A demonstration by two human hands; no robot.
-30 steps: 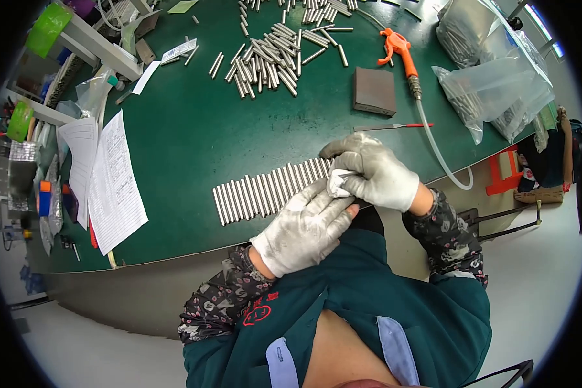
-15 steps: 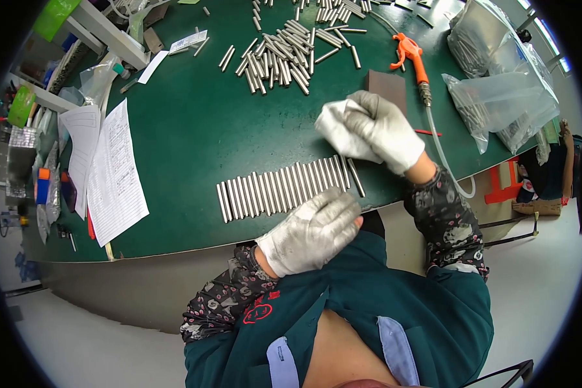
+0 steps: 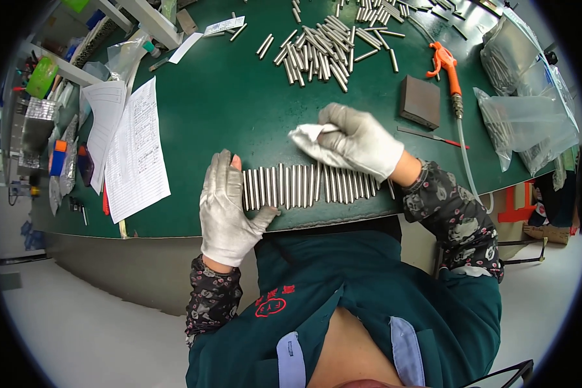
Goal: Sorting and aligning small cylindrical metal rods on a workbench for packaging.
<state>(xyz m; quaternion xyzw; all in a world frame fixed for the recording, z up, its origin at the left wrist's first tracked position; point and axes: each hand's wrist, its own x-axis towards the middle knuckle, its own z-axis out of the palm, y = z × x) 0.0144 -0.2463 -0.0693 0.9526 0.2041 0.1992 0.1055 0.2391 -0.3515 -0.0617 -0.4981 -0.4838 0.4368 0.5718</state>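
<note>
A row of metal rods (image 3: 284,186) gleamed silver-gray near the front edge of a dark green tabletop (image 3: 207,116), the slim, straight pieces ranged side by side with bright streaks down their lengths and slightly uneven ends. One rod (image 3: 391,189) leaned a little apart at the right end. A worker's white-gloved left hand (image 3: 226,210) lay open at the row's left end, fingers together and thumb spread toward the rods' near ends. The gloved right hand (image 3: 361,143), smudged gray, gripped a bunched white cloth (image 3: 307,137) at the row's far side. Beyond lay a loose pile of similar rods (image 3: 320,55), with a brown block (image 3: 420,100) and an orange air gun (image 3: 454,81) to the right.
</note>
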